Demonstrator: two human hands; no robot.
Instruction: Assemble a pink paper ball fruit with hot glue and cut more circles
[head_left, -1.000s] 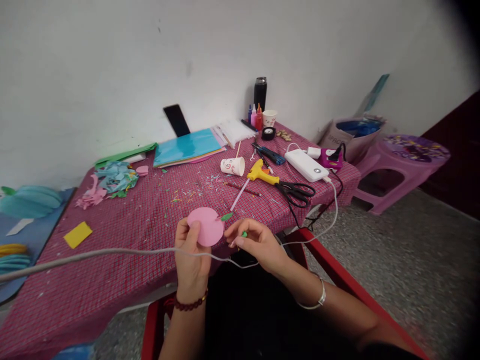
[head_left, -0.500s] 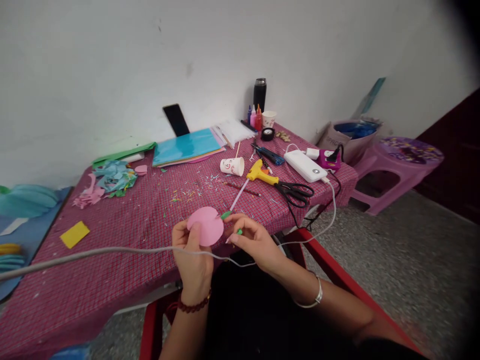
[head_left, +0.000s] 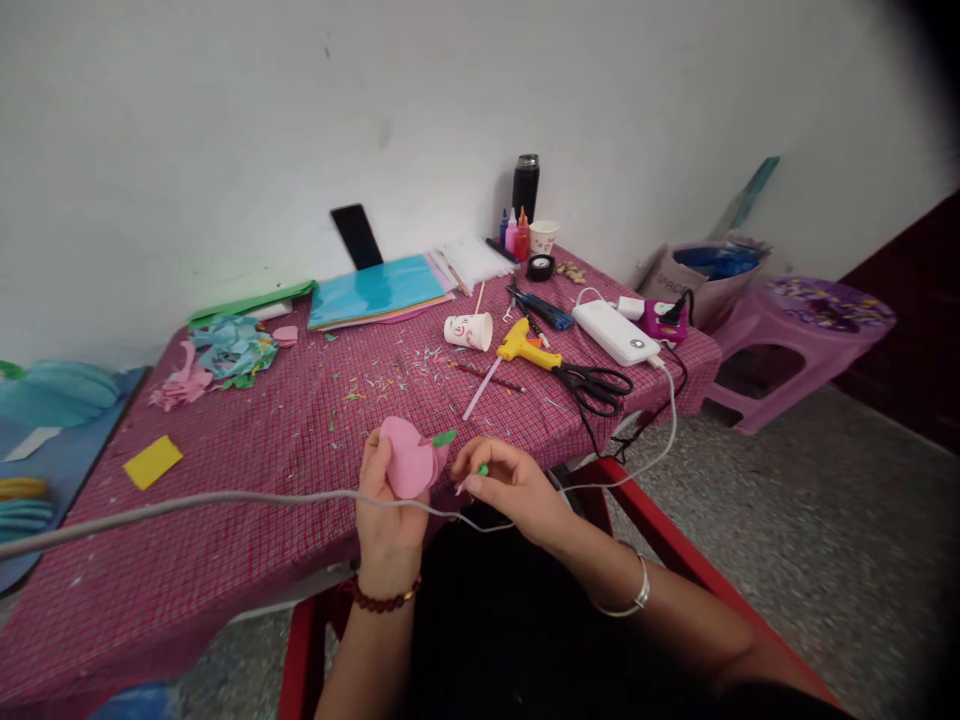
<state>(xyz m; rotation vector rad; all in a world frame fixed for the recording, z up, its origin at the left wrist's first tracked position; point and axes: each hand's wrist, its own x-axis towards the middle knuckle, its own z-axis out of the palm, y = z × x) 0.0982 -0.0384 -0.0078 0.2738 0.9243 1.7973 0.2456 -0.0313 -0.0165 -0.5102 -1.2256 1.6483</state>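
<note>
My left hand (head_left: 386,510) grips a pink foam circle (head_left: 407,458) at the table's near edge, and the circle is bent into a curve. A small green leaf piece (head_left: 443,438) sticks out at its right rim. My right hand (head_left: 504,487) is closed in a pinch right beside the circle, with a tiny green bit (head_left: 484,468) between its fingers. A thin white cable (head_left: 225,497) runs across in front of both hands.
On the red checked tablecloth (head_left: 285,440) lie a yellow glue gun (head_left: 525,346), black scissors (head_left: 596,381), a tipped paper cup (head_left: 467,330), a white power bank (head_left: 613,332), coloured paper sheets (head_left: 375,291), paper scraps (head_left: 225,355) and a yellow square (head_left: 153,462). A pink stool (head_left: 810,330) stands right.
The pink circle was flat and is now curled in my left hand. My right hand stays pinched beside it. The view has shifted slightly.
</note>
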